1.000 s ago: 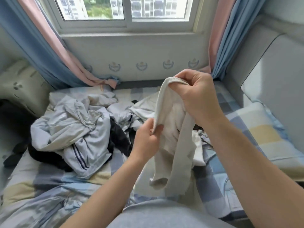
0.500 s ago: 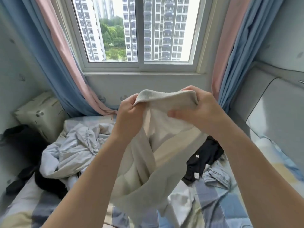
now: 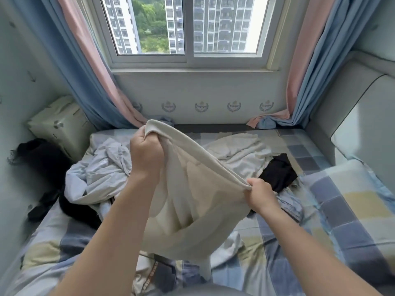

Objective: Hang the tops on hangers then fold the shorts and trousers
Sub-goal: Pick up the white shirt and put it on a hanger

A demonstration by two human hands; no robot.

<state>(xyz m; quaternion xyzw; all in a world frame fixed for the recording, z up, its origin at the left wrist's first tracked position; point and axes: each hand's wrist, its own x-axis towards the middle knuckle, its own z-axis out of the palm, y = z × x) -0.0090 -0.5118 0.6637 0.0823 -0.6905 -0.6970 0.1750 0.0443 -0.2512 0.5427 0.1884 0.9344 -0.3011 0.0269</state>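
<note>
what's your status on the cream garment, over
Left grip and right grip both clutch the ribbed edge of the cream knit garment, stretched between them. Garment hangs above the checked bedspread. Crumpled pale grey clothes and a black garment lie on it.

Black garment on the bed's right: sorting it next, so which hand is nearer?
Right. The right hand, gripping the cream garment, sits just left of the black garment; the left hand, gripping it too, is farther left.

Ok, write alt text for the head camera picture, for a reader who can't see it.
A person's left hand and right hand hold a cream garment by its ribbed band, stretched between them above a checked bed sheet. Crumpled pale clothes and a black garment lie on it, below a window.
</note>
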